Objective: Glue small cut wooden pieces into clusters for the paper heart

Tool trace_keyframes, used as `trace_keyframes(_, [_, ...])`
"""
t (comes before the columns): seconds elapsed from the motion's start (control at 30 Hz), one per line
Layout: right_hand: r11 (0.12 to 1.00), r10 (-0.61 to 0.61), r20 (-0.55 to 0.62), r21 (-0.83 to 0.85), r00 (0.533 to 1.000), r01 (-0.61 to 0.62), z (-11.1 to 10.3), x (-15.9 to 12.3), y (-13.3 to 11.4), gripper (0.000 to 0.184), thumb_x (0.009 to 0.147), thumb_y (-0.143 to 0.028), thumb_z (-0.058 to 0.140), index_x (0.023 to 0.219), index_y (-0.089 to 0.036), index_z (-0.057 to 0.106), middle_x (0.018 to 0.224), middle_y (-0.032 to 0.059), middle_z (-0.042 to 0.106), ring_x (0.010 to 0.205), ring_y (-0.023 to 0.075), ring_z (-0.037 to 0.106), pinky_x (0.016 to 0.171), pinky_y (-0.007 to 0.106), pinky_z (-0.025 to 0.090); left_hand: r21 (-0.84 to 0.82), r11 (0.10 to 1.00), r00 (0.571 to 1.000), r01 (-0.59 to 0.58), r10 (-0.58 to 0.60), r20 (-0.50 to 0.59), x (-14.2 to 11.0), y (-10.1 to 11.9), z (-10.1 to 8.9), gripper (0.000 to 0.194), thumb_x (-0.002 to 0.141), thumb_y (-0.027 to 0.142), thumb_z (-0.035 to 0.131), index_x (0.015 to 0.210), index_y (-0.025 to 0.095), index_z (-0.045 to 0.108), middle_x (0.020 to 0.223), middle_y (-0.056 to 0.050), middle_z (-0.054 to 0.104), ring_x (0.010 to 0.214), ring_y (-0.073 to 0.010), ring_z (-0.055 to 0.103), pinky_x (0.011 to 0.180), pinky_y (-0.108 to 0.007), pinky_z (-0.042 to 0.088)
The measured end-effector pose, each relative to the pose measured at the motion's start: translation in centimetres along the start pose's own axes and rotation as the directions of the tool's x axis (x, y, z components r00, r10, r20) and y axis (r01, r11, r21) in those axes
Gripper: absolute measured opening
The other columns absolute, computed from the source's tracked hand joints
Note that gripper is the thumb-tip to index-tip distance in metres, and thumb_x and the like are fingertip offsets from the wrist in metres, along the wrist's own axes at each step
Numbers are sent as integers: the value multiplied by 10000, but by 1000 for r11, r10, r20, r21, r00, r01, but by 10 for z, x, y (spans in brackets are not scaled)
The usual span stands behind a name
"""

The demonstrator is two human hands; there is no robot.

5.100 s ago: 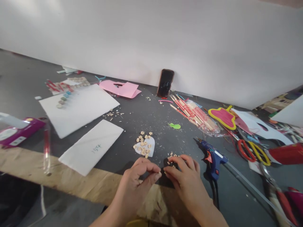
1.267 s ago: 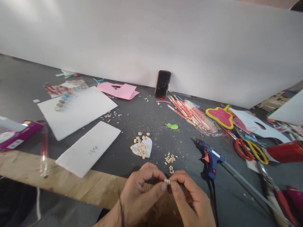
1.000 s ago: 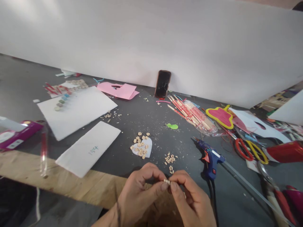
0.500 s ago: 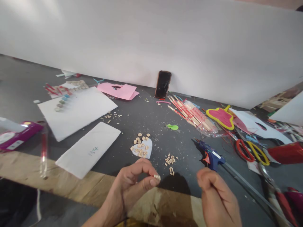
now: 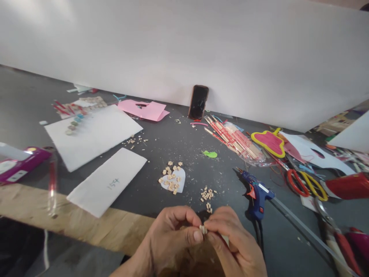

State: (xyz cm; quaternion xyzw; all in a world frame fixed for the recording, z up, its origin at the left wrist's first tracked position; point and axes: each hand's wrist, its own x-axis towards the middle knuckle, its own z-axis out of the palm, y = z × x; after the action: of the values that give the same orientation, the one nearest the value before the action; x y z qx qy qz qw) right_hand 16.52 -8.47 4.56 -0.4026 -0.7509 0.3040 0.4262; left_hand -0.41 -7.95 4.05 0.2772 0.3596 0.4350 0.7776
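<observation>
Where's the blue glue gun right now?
In the head view, the blue glue gun lies on the dark tabletop right of centre, beyond and to the right of the right hand, left of the red scissor handle.

White partition (image 5: 138, 50) behind dark tabletop (image 5: 164, 146); tan front edge (image 5: 123, 231); glare (image 5: 31, 11) upper left.

At lower centre, the left hand (image 5: 172, 235) and right hand (image 5: 235, 241) pinch a tiny pale cluster (image 5: 203, 229), and a blue glue gun (image 5: 260, 197) lies lower right.
</observation>
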Motion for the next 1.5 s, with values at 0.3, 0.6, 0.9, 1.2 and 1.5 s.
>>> trace_keyframes(0.3, [999, 32, -22, -20, 999, -33, -1, -2, -1, 185, 831, -95, 570, 915, -251, 622, 771, 12, 644, 759, 166, 603, 667, 292, 529, 67, 998, 1000, -5, 5, 3, 2, 6, 6, 295, 655, 399, 788, 602, 141, 655, 614, 4, 590, 573, -95, 487, 546, -198, 390])
trace_keyframes(0.6, [999, -28, -60, -20, 998, 27, 1, -4, 3, 219, 834, -60, 544, 958, -235, 593, 792, 14, 627, 763, 159, 590, 687, 305, 524, 220, 975, 998, -21, 35, -57, 2, 4, 1, 366, 672, 469, 748, 586, 133, 629, 599, -5, 587, 574, -106, 474, 532, -202, 357])
trace_keyframes(0.9, [997, -52, -11, -66, 999, 51, 1, -5, 5, 226, 841, -52, 543, 980, -226, 577, 806, 15, 614, 785, 151, 572, 684, 282, 518, 248, 969, 1000, -12, 18, -23, 1, 3, 2, 356, 684, 456, 744, 602, 127, 636, 630, 2, 570, 597, -104, 481, 573, -208, 368])
trace_keyframes(1.2, [986, -94, -6, -140, 996, 92, 2, -5, 6, 225, 834, -52, 554, 983, -215, 602, 843, 29, 629, 797, 149, 592, 707, 276, 535, 466, 882, 996, -63, 89, -32, -1, 0, -5, 305, 766, 446, 652, 785, 142, 675, 726, -33, 622, 688, -152, 536, 641, -251, 403])
trace_keyframes(1.5, [955, 45, -199, -279, 979, -101, -25, -22, 18, 302, 788, 14, 370, 760, -234, 540, 874, 0, 604, 792, 115, 601, 711, 219, 479, 784, 582, 915, -214, 401, -48, 4, 2, -22, 123, 793, 251, 598, 747, 186, 692, 749, -33, 618, 762, -176, 576, 716, -289, 432])
